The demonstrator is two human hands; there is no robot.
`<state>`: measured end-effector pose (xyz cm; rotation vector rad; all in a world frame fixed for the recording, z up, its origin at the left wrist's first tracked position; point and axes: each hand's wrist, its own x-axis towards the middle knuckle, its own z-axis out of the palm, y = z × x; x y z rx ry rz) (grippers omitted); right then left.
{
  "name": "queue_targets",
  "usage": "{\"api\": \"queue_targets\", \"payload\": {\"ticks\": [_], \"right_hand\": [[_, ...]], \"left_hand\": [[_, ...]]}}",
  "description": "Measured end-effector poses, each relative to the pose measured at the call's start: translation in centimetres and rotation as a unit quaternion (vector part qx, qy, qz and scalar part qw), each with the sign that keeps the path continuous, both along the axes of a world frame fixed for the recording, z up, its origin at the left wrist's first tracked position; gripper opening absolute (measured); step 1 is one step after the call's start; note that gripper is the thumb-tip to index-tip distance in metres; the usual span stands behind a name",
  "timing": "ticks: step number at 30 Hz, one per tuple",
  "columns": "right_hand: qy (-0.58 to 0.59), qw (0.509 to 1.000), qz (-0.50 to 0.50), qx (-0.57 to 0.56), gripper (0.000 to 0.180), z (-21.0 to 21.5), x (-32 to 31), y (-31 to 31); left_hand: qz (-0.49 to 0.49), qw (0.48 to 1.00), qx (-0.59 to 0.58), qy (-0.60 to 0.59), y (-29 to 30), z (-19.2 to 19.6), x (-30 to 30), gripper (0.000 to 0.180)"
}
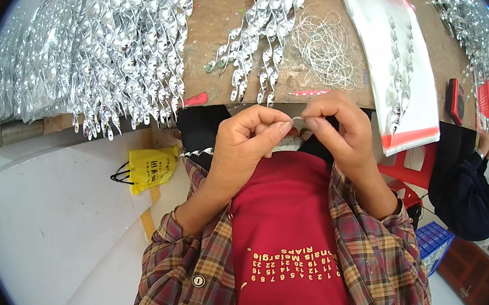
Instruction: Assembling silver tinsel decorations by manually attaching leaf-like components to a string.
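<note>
Beyond my fingertips, the worktable (222,25) bears heaped silver spiral ornaments (118,50). My left hand (245,143) and right hand (342,130) pinch a thin silver thread (297,119) between them; threading step, needing steady tension.

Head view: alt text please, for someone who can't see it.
Left hand and right hand pinch a thin white thread between fingertips at the wooden table edge. Silver spiral ornaments lie heaped on the table beside a thread coil.

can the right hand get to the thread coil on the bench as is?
Probably yes. The right hand is at the bench edge, the thread coil lies just beyond, nothing between; but its fingers pinch a small silver piece with the left hand.
</note>
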<state>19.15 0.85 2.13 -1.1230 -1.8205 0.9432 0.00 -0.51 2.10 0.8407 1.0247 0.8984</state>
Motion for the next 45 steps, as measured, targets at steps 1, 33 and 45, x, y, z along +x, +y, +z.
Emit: {"api": "queue_targets", "payload": {"ticks": [1,33,45], "right_hand": [[0.058,0.996,-0.001,-0.068,0.015,-0.4,0.0,-0.1],[0.143,0.966,-0.214,-0.028,0.013,0.1,4.3,3.6],[0.170,0.978,-0.107,-0.059,0.013,-0.5,3.3,2.2]], "left_hand": [[0.001,1.000,0.001,0.000,0.0,0.0,0.0,0.013],[0.017,0.976,0.164,0.145,0.9,-0.2,-4.3,0.019],[0.221,0.764,0.236,0.558,16.2,3.3,-13.7,0.045]]}}
